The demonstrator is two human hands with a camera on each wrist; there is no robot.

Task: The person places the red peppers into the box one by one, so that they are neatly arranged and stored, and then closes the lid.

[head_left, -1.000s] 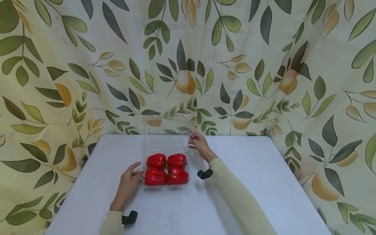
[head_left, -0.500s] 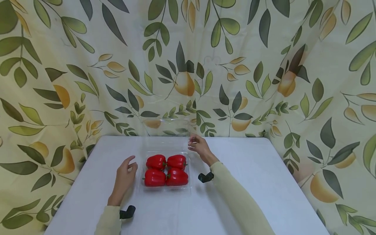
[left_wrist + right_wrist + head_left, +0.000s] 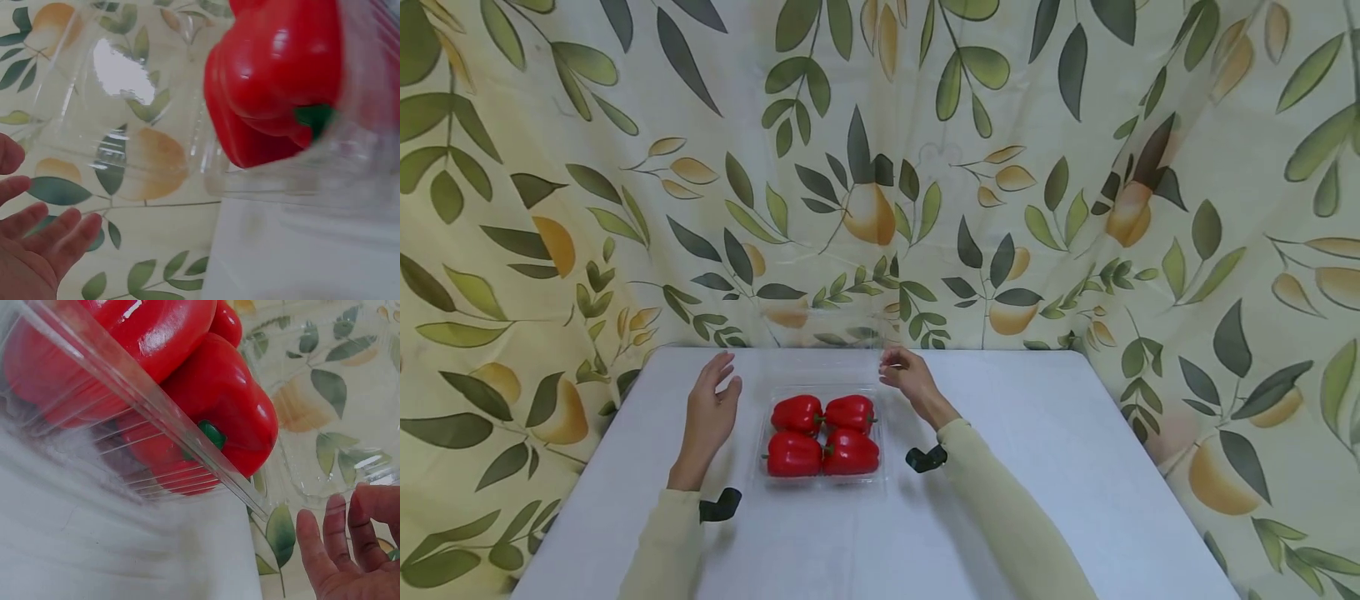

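Several red bell peppers with green stems sit in a clear plastic clamshell container. Its transparent lid stands raised at the back, hard to make out against the cloth. My left hand is left of the container with fingers extended, apart from the peppers; the left wrist view shows its spread fingers beside the lid. At the lid's right edge is my right hand, fingers slightly bent. Its fingertips appear to touch the lid's rim in the right wrist view.
A white-covered table lies under the container. Behind and beside it hangs a cloth printed with leaves and fruit. Each wrist wears a small black camera mount.
My left hand has left the container's left side and moved outward, then forward towards the lid. The raised lid's top edge sits slightly lower. My right hand has hardly moved.
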